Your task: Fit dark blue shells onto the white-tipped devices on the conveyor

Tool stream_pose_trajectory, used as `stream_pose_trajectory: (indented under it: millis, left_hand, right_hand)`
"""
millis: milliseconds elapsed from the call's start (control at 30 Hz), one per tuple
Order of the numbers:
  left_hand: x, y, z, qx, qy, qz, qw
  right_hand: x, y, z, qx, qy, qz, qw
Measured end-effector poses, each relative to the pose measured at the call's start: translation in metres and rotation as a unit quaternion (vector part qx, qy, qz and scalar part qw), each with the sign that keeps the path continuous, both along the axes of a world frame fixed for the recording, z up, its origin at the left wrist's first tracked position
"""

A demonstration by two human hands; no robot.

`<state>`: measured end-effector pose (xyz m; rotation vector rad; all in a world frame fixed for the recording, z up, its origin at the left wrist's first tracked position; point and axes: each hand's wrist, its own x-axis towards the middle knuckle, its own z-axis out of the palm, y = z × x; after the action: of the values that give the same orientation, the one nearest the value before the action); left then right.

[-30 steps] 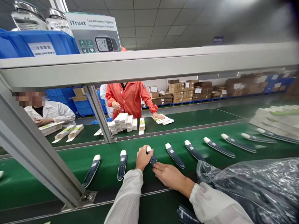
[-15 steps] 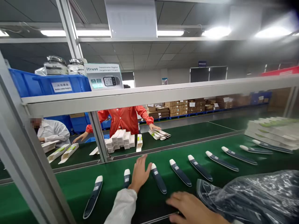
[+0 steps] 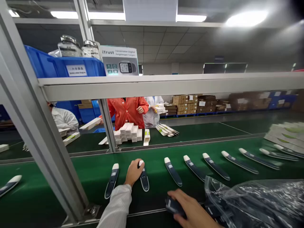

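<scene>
My left hand (image 3: 134, 172) is closed at the white end of a slim, dark blue handheld device (image 3: 144, 181) lying on the green belt, fingertips pinching its tip. A similar white-tipped device (image 3: 111, 182) lies just left of that hand. In the lower middle, my right hand (image 3: 187, 207) is closed around a dark plastic piece (image 3: 175, 206), blurred and partly hidden by the fingers. Beside it on the right, a clear plastic bag (image 3: 256, 202) holds several dark pieces.
More white-tipped devices (image 3: 173, 171) lie spaced along the green belt (image 3: 152, 158). A metal post (image 3: 47, 126) stands left, and a shelf (image 3: 166, 85) crosses above. Stacked white boxes (image 3: 128, 131) sit on the far belt, near a person in red (image 3: 128, 110). Flat cartons (image 3: 287, 136) lie right.
My left hand has gone from spread fingers to pinching a device's tip. My right hand now holds a dark piece. The view has shifted; the person in red has lifted a white box.
</scene>
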<state>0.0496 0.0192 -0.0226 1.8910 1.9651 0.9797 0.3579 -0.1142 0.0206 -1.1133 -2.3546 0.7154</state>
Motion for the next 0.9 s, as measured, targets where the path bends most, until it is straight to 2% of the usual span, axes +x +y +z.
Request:
stream_pose_trajectory:
  millis: [100,200,267,333,400,533,900]
  left_hand:
    - [0.01,0.0,0.001,0.023,-0.004,-0.002,1.0]
    - [0.019,0.002,-0.001,0.045,0.002,-0.001,0.999]
    - [0.024,0.004,-0.003,0.049,0.006,0.0,0.999]
    - [0.03,0.005,-0.005,0.048,0.007,0.003,0.999]
    - [0.035,0.007,-0.005,0.046,0.009,0.002,0.999]
    - [0.047,0.009,-0.003,0.04,0.019,-0.011,0.999]
    - [0.074,0.015,-0.006,0.03,0.02,-0.011,0.999]
  right_hand:
    - [-0.043,0.033,0.002,0.028,0.053,-0.057,0.997]
    - [-0.077,0.061,-0.007,0.101,0.025,-0.088,0.991]
    - [-0.088,0.07,-0.016,0.136,-0.006,-0.1,0.986]
    - [-0.089,0.071,-0.025,0.153,-0.032,-0.074,0.985]
    - [-0.083,0.066,-0.031,0.174,-0.051,-0.015,0.983]
    - [-0.066,0.059,-0.034,0.222,-0.091,0.07,0.968]
    - [-0.063,0.069,-0.018,0.172,-0.178,0.055,0.967]
